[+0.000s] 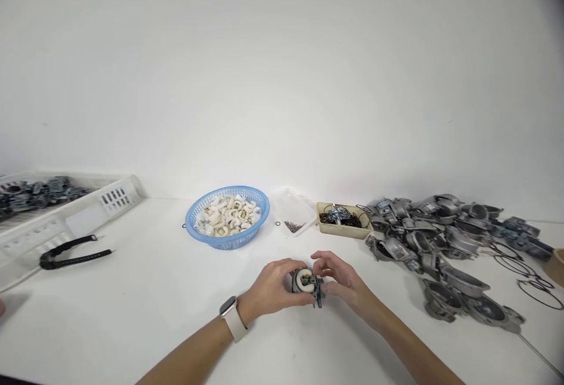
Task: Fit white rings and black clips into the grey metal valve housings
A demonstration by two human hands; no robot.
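Note:
A carburetor body (312, 297) sits on the white table in front of me, with a white C-shaped float (304, 281) on its upper side and small brass parts inside the ring. My left hand (278, 286) is closed around its left side, thumb along the near edge and fingers at the far edge. On the other side, my right hand (337, 279) has its fingers curled and apart from the thumb, close to the body's right edge. No part shows between those fingers. Whether the right thumb touches the carburetor is hard to make out.
Behind stand a blue basket (189, 229) of white floats, a clear tray (286, 200) with small pins, and a cream tray (346, 231) of dark rings. Metal bowls (440, 232) pile at right beside loose black rings (540, 294). A white crate (79, 214) and black strap (74, 255) lie left.

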